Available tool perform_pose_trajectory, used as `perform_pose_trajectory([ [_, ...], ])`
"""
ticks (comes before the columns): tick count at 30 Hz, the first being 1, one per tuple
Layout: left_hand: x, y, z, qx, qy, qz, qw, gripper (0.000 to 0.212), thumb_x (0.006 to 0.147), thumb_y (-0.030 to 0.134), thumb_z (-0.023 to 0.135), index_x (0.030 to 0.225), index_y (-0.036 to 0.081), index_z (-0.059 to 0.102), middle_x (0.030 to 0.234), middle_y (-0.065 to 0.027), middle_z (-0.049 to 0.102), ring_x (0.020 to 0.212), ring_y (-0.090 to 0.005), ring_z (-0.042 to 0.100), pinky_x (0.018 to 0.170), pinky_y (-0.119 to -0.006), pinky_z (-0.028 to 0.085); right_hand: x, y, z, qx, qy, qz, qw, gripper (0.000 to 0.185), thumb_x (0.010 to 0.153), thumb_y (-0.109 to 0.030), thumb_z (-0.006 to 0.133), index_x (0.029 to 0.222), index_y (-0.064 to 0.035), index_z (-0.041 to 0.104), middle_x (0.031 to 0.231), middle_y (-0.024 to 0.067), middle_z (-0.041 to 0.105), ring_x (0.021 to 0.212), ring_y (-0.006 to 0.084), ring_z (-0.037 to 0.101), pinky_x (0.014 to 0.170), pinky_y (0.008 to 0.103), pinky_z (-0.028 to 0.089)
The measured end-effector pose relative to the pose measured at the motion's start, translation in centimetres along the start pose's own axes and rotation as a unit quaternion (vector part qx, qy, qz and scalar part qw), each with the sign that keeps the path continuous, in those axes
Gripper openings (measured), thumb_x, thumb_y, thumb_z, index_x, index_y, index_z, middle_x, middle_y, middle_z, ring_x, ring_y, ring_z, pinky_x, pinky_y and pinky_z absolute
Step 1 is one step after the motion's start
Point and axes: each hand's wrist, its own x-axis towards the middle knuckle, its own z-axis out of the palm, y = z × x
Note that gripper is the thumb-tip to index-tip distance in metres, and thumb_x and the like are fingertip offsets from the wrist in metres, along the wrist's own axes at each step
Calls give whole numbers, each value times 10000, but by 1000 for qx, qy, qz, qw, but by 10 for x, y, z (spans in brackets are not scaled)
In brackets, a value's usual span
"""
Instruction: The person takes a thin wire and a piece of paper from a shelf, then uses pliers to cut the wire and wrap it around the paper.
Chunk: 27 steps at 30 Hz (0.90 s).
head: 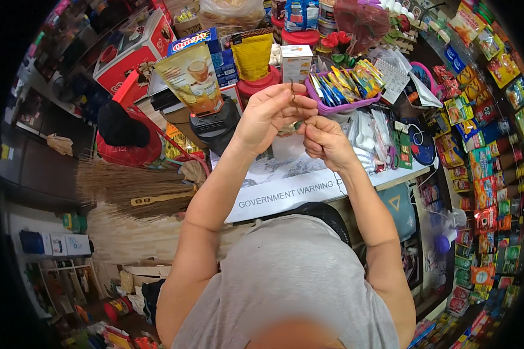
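My left hand (pixel 266 113) is raised over the counter, its thumb and fingers around a thin dark twisted strand (pixel 293 92), too small to name. Close beside its fingertips, my right hand (pixel 325 141) has thumb and index finger pinched together; what lies between them is too small to tell. Below both hands is the white printed counter top (pixel 284 192). Just behind them stands a purple plastic basket (pixel 349 104) of sachets. Clear plastic bags with white plastic spoons (pixel 366 137) lie to the right of my right hand.
A gold stand-up pouch (pixel 192 80) rests on a black device (pixel 214 122) at the left. Purple-handled scissors (pixel 393 158) and a white cable (pixel 434 163) lie at the right. A stick broom (pixel 135 187) is left of the counter. Hanging snack packets (pixel 484 192) line the right side.
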Motion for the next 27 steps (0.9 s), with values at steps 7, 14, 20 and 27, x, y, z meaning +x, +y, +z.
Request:
perform_pose_trajectory([
  [7, 14, -21, 18, 239, 112, 106, 959, 140, 903, 108, 526, 978, -3, 567, 851, -108, 651, 778, -174, 644, 695, -288, 532, -4, -12, -30, -48, 13, 30, 998, 157, 901, -184, 535, 867, -42, 591, 515, -69, 377, 418, 24, 303, 389, 186, 206],
  [14, 14, -29, 13, 228, 150, 185, 944, 128, 891, 81, 539, 961, -24, 565, 808, -116, 638, 749, -192, 642, 687, -298, 532, 2, -17, -22, -3, 4, 82, 997, 158, 907, -191, 526, 878, -47, 584, 475, -71, 326, 370, 34, 250, 360, 202, 186],
  [20, 18, -34, 9, 78, 159, 216, 960, 109, 891, 61, 530, 953, -21, 565, 789, -107, 618, 735, -205, 632, 683, -299, 523, 8, -3, -19, 182, -65, 133, 972, 159, 916, -170, 514, 870, -39, 591, 453, -62, 314, 347, 39, 248, 345, 206, 177],
  [27, 8, -21, -27, -4, 82, 51, 995, 292, 950, 259, 433, 1001, -8, 540, 961, -185, 630, 936, -298, 624, 821, -391, 500, 0, 4, -17, 70, 15, 105, 992, 174, 909, -198, 534, 857, -39, 583, 457, -59, 326, 349, 30, 241, 348, 204, 173],
])
